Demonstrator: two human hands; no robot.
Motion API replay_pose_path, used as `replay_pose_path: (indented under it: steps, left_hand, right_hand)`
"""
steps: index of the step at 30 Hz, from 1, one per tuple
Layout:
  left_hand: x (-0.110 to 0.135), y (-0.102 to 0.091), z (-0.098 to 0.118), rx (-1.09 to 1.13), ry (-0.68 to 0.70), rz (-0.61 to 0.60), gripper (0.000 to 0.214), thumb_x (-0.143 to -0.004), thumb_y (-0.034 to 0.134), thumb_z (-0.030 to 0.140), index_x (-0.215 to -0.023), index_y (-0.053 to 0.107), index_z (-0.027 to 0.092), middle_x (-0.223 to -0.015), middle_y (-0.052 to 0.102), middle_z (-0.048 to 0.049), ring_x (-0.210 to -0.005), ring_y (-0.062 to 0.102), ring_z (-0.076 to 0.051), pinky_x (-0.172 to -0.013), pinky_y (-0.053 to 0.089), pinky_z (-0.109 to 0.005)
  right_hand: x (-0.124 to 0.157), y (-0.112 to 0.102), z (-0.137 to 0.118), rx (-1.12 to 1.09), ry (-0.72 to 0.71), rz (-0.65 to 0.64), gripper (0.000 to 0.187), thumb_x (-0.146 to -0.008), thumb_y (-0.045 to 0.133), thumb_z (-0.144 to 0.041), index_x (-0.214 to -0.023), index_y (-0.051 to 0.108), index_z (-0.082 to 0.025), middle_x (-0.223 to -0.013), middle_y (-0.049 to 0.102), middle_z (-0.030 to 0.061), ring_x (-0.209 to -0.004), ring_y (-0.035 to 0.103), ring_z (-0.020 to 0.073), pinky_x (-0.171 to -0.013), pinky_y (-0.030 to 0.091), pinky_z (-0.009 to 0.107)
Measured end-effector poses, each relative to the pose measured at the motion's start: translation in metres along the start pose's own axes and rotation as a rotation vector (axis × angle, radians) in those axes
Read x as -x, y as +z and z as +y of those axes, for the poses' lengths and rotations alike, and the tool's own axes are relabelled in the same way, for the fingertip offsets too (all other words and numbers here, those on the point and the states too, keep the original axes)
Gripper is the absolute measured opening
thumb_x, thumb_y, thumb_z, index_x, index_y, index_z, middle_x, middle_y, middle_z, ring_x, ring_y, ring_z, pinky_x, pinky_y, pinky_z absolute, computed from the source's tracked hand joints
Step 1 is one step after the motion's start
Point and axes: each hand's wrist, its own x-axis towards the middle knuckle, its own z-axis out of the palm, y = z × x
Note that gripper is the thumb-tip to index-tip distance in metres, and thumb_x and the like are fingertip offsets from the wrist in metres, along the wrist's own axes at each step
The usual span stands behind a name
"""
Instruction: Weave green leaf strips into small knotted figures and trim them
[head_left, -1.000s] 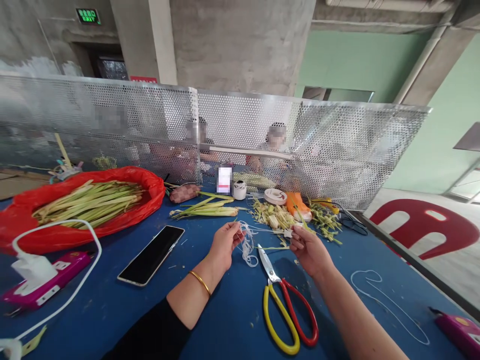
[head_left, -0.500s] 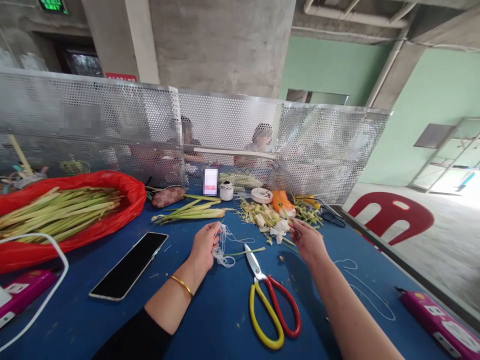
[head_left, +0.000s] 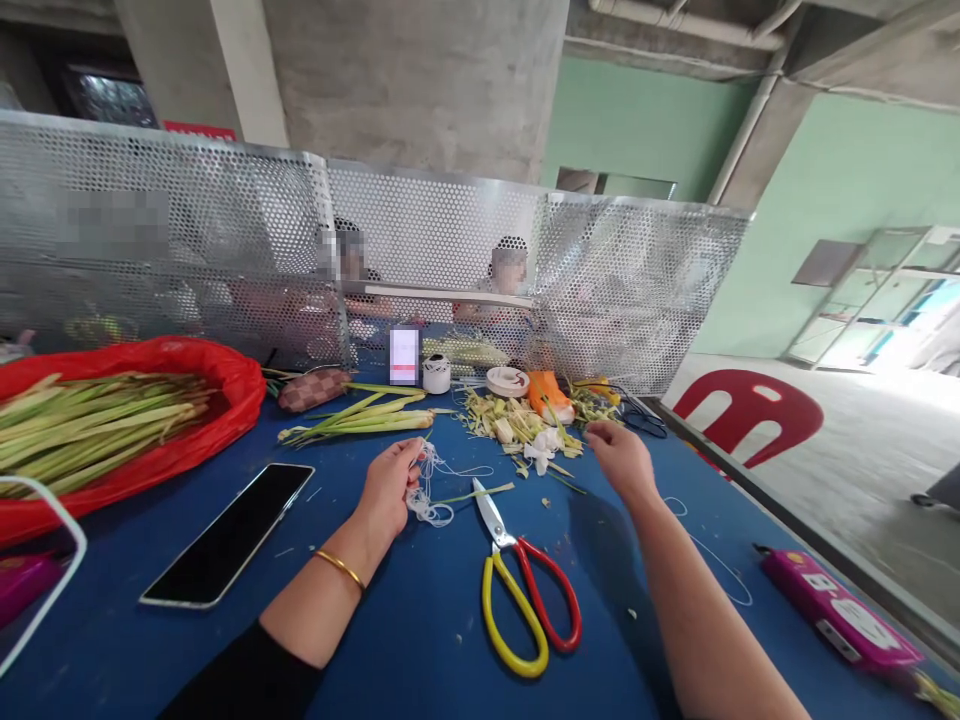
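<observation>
My left hand [head_left: 390,485] rests on the blue table [head_left: 420,640] with its fingers pinched on a tangle of white string [head_left: 427,490]. My right hand [head_left: 619,455] hovers with loosely spread fingers and holds nothing, right of a heap of cut leaf scraps [head_left: 517,425]. Scissors [head_left: 517,580] with one yellow and one red handle lie between my forearms, blades pointing away. A few long green leaves [head_left: 360,415] lie beyond my left hand.
A red bag of green leaves [head_left: 112,420] sits at the left, a black phone [head_left: 229,535] beside it. A pink power strip [head_left: 840,615] lies at the right edge. A perforated metal screen [head_left: 420,260] closes off the back; people sit behind it. A red chair [head_left: 746,420] stands right.
My right hand has let go of the small white piece and moved right and away from it, opening. The view has swung to the right. My left hand keeps its pinch on the string.
</observation>
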Motion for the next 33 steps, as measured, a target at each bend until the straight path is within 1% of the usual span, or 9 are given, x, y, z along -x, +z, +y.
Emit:
replay_pose_path:
  steps: [4, 10, 13, 17, 19, 21, 27, 30, 33]
  left_hand:
    - [0.001, 0.0, 0.001, 0.007, -0.015, -0.035, 0.028, -0.056, 0.076, 0.028, -0.07, 0.057, 0.015, -0.06, 0.052, 0.0059, -0.038, 0.032, 0.0, -0.038, 0.018, -0.016]
    - [0.011, 0.004, 0.008, 0.003, -0.067, -0.171, 0.032, -0.056, 0.079, 0.03, -0.072, 0.057, 0.014, -0.059, 0.049, 0.0071, -0.038, 0.03, 0.001, -0.038, 0.017, -0.015]
    - [0.022, 0.01, 0.012, 0.001, -0.094, -0.28, 0.033, -0.057, 0.079, 0.032, -0.07, 0.056, 0.014, -0.059, 0.048, 0.007, -0.038, 0.028, 0.001, -0.039, 0.017, -0.015]
    - [0.036, 0.017, 0.016, -0.014, -0.129, -0.413, 0.032, -0.06, 0.08, 0.033, -0.068, 0.055, 0.014, -0.057, 0.047, 0.0071, -0.037, 0.024, 0.001, -0.039, 0.015, -0.016]
    - [0.04, 0.018, 0.016, -0.034, -0.145, -0.469, 0.033, -0.06, 0.08, 0.034, -0.069, 0.055, 0.014, -0.056, 0.046, 0.0076, -0.038, 0.022, 0.002, -0.039, 0.014, -0.017]
    - [0.04, 0.018, 0.014, -0.063, -0.147, -0.492, 0.033, -0.061, 0.079, 0.036, -0.069, 0.055, 0.015, -0.056, 0.044, 0.0081, -0.038, 0.022, 0.001, -0.039, 0.013, -0.017]
    - [0.024, 0.01, 0.007, -0.298, 0.028, -0.336, 0.035, -0.062, 0.073, 0.045, -0.071, 0.055, 0.016, -0.06, 0.05, 0.0057, -0.038, 0.026, 0.0, -0.04, 0.016, -0.019]
    - [0.017, 0.007, 0.005, -0.362, 0.063, -0.278, 0.032, -0.064, 0.07, 0.043, -0.07, 0.056, 0.016, -0.058, 0.052, 0.0049, -0.038, 0.025, -0.001, -0.04, 0.014, -0.019]
    - [0.012, 0.005, 0.004, -0.425, 0.1, -0.237, 0.029, -0.064, 0.067, 0.042, -0.07, 0.057, 0.016, -0.056, 0.052, 0.0047, -0.038, 0.025, -0.002, -0.04, 0.015, -0.019]
  right_hand:
    - [0.009, 0.033, 0.01, 0.13, -0.054, -0.189, 0.019, -0.056, 0.076, -0.027, -0.073, 0.072, -0.019, -0.068, 0.071, 0.0035, -0.064, 0.065, 0.0211, -0.06, 0.048, 0.031]
    - [0.023, 0.059, 0.003, 0.195, -0.221, -0.165, 0.017, -0.073, 0.062, -0.031, -0.084, 0.071, -0.022, -0.073, 0.068, 0.0029, -0.075, 0.063, 0.0229, -0.072, 0.046, 0.034]
    - [0.041, 0.077, -0.006, 0.175, -0.29, -0.263, 0.014, -0.071, 0.065, -0.03, -0.081, 0.073, -0.023, -0.085, 0.069, 0.0035, -0.079, 0.061, 0.0215, -0.075, 0.045, 0.033]
    - [0.065, 0.106, -0.008, 0.084, -0.296, -0.376, 0.026, -0.067, 0.069, -0.025, -0.093, 0.074, -0.025, -0.094, 0.067, 0.003, -0.073, 0.059, 0.0173, -0.07, 0.045, 0.03]
    - [0.069, 0.114, -0.008, 0.018, -0.276, -0.396, 0.017, -0.067, 0.069, -0.024, -0.084, 0.075, -0.024, -0.091, 0.068, 0.0027, -0.08, 0.06, 0.0188, -0.073, 0.044, 0.03]
    - [0.068, 0.114, -0.008, -0.056, -0.236, -0.408, 0.007, -0.069, 0.07, -0.027, -0.072, 0.074, -0.022, -0.08, 0.069, 0.002, -0.08, 0.06, 0.0196, -0.074, 0.044, 0.03]
    - [0.055, 0.089, -0.018, -0.358, -0.026, -0.379, 0.029, -0.069, 0.074, -0.046, -0.067, 0.068, -0.018, -0.06, 0.061, -0.0004, -0.064, 0.059, 0.0161, -0.068, 0.046, 0.031]
    - [0.05, 0.076, -0.023, -0.519, 0.08, -0.37, 0.031, -0.067, 0.076, -0.047, -0.071, 0.066, -0.018, -0.048, 0.045, -0.0077, -0.043, 0.043, 0.0074, -0.054, 0.045, 0.026]
    - [0.044, 0.064, -0.027, -0.638, 0.149, -0.372, 0.028, -0.066, 0.079, -0.04, -0.073, 0.064, -0.017, -0.046, 0.034, -0.0117, -0.035, 0.025, 0.0022, -0.04, 0.034, 0.018]
